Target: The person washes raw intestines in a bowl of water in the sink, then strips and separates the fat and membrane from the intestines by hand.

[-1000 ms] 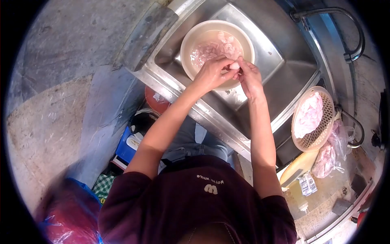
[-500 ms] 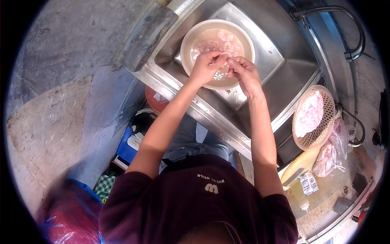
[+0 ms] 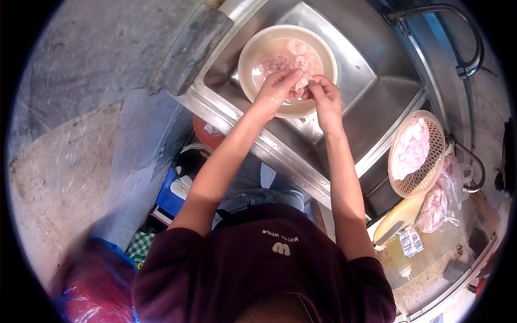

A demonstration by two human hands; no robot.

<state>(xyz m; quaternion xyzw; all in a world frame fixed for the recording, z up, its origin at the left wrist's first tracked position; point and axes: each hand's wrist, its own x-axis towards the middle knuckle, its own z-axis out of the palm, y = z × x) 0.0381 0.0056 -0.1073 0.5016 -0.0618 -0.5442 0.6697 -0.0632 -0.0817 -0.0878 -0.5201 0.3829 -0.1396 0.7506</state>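
Note:
My left hand (image 3: 274, 94) and my right hand (image 3: 326, 101) meet over the near side of a beige bowl (image 3: 245, 58). Between their fingertips is a small, pale pink piece of what looks like raw meat (image 3: 302, 83), pinched from both sides. The fingers of both hands are closed, and part of the piece is hidden behind them. More pale pink pieces (image 3: 280, 62) lie in the cloudy water in the bowl, mostly toward its far side. Their exact kind cannot be made out.
The bowl stands in a steel sink (image 3: 371, 99) with a faucet (image 3: 474, 59) at upper right. To the right, a perforated basket (image 3: 414, 187) holds a pale pink heap (image 3: 412, 148). Beside it lie a plastic bag (image 3: 433, 210) and a squeeze bottle (image 3: 398, 261).
Both hands have shifted slightly, the right one turning inward with its fingers pointing further down. More of the pale pink piece now shows between the fingertips.

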